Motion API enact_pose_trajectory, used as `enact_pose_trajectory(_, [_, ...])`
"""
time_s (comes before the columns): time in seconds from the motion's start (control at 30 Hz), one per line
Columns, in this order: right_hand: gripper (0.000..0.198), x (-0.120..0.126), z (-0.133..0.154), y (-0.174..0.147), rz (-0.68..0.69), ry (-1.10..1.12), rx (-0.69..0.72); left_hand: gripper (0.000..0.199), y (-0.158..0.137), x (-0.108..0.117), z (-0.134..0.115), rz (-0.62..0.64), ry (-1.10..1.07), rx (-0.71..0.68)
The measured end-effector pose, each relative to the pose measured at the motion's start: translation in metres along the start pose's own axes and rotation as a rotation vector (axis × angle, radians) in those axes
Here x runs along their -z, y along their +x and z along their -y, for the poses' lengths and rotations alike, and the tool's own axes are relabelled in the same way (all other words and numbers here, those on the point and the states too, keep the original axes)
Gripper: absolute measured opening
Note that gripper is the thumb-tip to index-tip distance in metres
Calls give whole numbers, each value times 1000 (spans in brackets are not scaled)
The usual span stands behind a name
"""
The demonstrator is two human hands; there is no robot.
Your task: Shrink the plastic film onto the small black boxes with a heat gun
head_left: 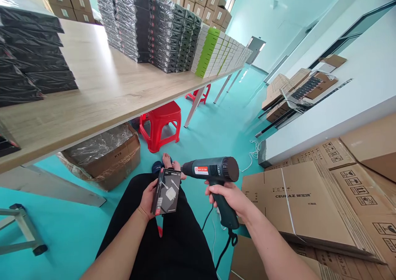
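Observation:
My left hand (147, 201) grips a small black charger box (168, 191) by its left edge, holding it above my lap. The box has red on its spine and a picture of a white charger and cable on its front. My right hand (225, 195) is wrapped round the handle of a dark heat gun (213, 169). The gun's nozzle points left, close to the upper right corner of the box. A black power cord hangs from the bottom of the handle.
At the left runs a wooden table (102, 82) bearing stacked film-wrapped black boxes (176, 36) and white-and-green boxes (216, 51). A red stool (162, 123) and an open carton (116, 160) stand beneath. Flattened cartons (297, 201) lie at my right.

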State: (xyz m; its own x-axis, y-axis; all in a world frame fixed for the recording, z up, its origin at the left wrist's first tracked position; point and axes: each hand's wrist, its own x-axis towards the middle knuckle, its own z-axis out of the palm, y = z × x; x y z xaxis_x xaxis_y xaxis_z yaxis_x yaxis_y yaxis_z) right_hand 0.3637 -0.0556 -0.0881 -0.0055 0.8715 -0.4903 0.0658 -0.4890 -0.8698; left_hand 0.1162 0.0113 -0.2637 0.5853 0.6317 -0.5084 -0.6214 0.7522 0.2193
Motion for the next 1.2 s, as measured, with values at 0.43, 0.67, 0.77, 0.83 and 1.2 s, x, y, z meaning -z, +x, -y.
enact_pose_trajectory(0.43, [27,6,-46,-35,83,59,-132,42,7,3,-1,-13,-26,-32])
enact_pose_trajectory(0.67, [28,0,-52,-47,174,311,-155,47,12,3,-1,23,-124,-224])
enact_pose_trajectory(0.77, [26,-2,-53,-48,1,411,-54,53,15,2,-1,52,-134,-206])
enact_pose_trajectory(0.83, [25,-2,-54,-52,-26,373,-53,57,16,2,-1,67,-127,-158])
enact_pose_trajectory(1.2, [23,-20,-54,-60,26,224,-40,55,22,8,1,119,-154,-120])
